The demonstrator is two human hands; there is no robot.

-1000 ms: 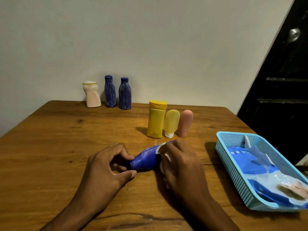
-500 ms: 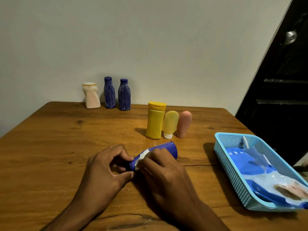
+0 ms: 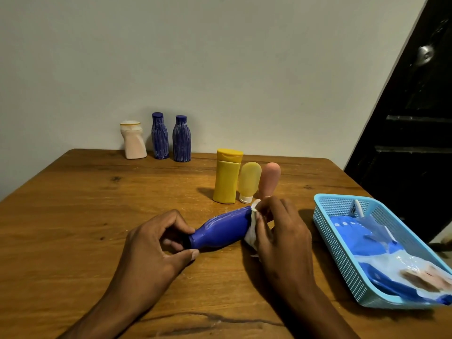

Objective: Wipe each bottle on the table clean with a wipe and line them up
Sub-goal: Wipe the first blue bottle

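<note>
A smooth blue plastic bottle (image 3: 223, 230) lies on its side on the wooden bench (image 3: 73, 216), held between a person's two hands so its whole length can be reached. The left hand (image 3: 156, 243) pinches the narrow neck between thumb and fingers, apparently to keep the bottle from rolling. The right hand (image 3: 276, 231) is curled around a crumpled white wipe (image 3: 253, 230), pressing it against the bottle's wide base.

Behind them, a tall yellow flip-top bottle (image 3: 226, 176), a small yellow tube (image 3: 248, 181) standing on its white cap and a pink tube (image 3: 269, 178) stand shoulder to shoulder, seemingly the start of the line. Further back by the wall, a leaning cream bottle (image 3: 133, 140) and two streaked blue bottles (image 3: 159, 135) (image 3: 181, 139) stand together; their streaks suggest they are not yet wiped.

To the right, a light blue mesh basket (image 3: 327, 216) keeps a blue pack of wipes (image 3: 391, 260) within easy reach.
</note>
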